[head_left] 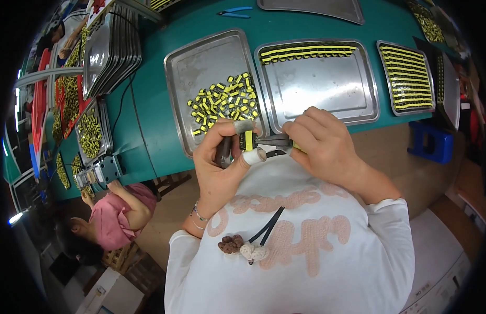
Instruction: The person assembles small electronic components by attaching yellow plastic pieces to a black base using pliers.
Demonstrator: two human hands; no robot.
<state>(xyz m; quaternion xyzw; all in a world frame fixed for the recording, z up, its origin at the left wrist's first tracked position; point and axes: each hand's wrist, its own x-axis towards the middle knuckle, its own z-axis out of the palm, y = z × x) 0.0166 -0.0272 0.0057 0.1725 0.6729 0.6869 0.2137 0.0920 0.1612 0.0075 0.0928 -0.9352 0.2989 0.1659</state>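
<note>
My left hand (215,167) is closed, pinching a small black and yellow transformer (248,140) between taped thumb and fingertip. Behind it, against the palm, is a dark piece (223,152) that I cannot make out. My right hand (322,144) grips long-nose pliers (274,141), whose grey jaws point left and reach the transformer's side. Just beyond my left hand, a metal tray (185,57) holds a loose heap of similar transformers (227,99). Another metal tray (316,86), beyond my right hand, has transformers lined up in rows along its far edge.
A third tray (407,78) full of neat rows sits at the right of the green table (149,104). Blue-handled pliers (235,12) lie at the back. Stacked trays (112,52) stand at left. A person in pink (117,217) works there. A blue stool (431,144) is below right.
</note>
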